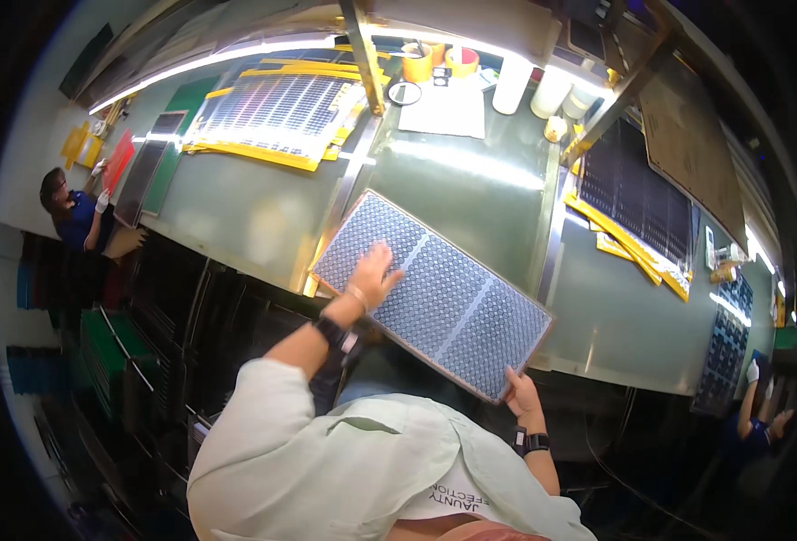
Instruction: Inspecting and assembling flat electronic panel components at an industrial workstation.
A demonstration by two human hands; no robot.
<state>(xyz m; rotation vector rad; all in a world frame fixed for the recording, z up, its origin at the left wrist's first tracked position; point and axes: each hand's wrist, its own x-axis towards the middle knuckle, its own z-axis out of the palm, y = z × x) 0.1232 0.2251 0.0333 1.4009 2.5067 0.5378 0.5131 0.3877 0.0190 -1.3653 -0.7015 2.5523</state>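
Note:
A rectangular panel with a fine grey-blue dotted pattern, two paler bands across it and a thin brownish rim lies at a slant over the front edge of the green-grey worktable. Its near right part juts out past the edge toward my body. My left hand rests on the upper left part of the panel, palm down with fingers stretched out. At the near right corner, my right hand grips the panel, thumb on top; the fingers beneath are hidden.
Stacked dark-gridded sheets with yellow borders lie at the left and right. Tape rolls, white paper and white cylinders stand at the back. Metal posts rise from the table. Another person works far left, one far right.

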